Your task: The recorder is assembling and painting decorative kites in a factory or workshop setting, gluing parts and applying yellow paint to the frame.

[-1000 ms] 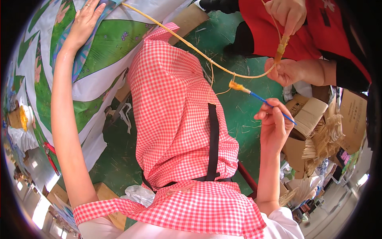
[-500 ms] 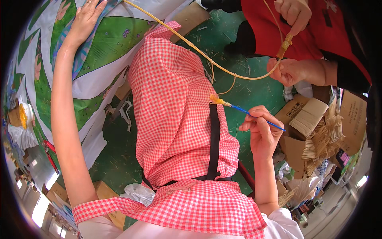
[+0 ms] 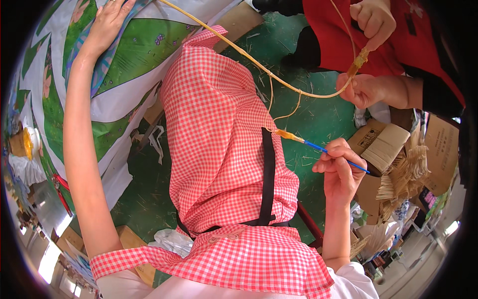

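My left hand [image 3: 110, 25] lies with fingers stretched out on a printed cloth or sheet [image 3: 144, 55] with green leaves on white, near the upper edge, which cuts off the fingertips. My right hand [image 3: 343, 164] is closed round the blue handle of a small paintbrush [image 3: 318, 147]. Amber, glue-like stuff coats its bristles, which are over my lap by the end of a thin looped strand [image 3: 289, 115]. That strand hangs from a long, bent, pale yellow cane or strip [image 3: 249, 56], whose right end a co-worker's hand [image 3: 361, 89] holds.
The co-worker's other hand [image 3: 376, 22] is at a thin strand by an amber-coated joint [image 3: 359, 61]. My pink checked apron [image 3: 219, 149] covers my lap. Cardboard boxes [image 3: 383, 144] stand at right. Red-handled pliers [image 3: 62, 187] and a tub [image 3: 32, 142] are at left.
My right hand has moved right and slightly down with the paintbrush. The bent strip and its hanging strands have shifted slightly right. My left hand stays about where it was.
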